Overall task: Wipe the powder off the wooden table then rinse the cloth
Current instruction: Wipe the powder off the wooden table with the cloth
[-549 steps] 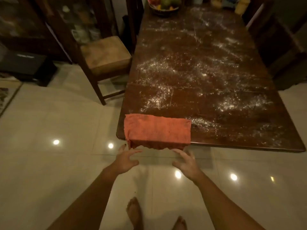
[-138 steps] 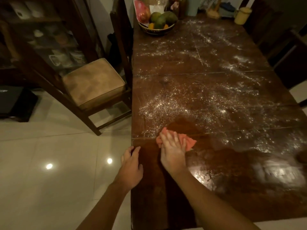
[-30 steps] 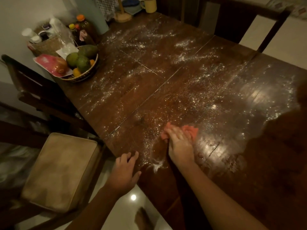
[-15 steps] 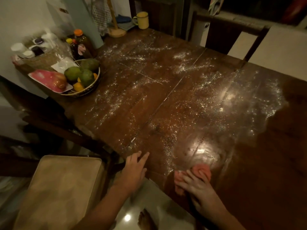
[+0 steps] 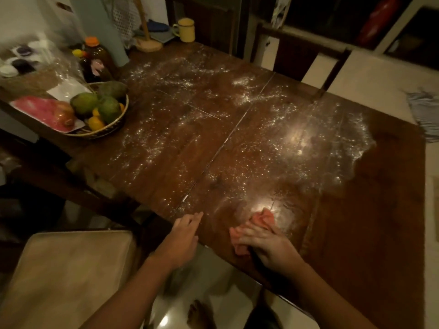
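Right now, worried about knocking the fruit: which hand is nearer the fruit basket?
Left. The left hand is at the table edge, nearer the viewer and right of the fruit basket; the right hand presses the cloth even farther right.

2 bare forearms (image 5: 123, 298), bare foot (image 5: 199, 313)

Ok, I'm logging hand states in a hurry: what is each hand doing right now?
Left hand: open, at the table edge, holding nothing.
Right hand: open, pressing the orange cloth down on the table.
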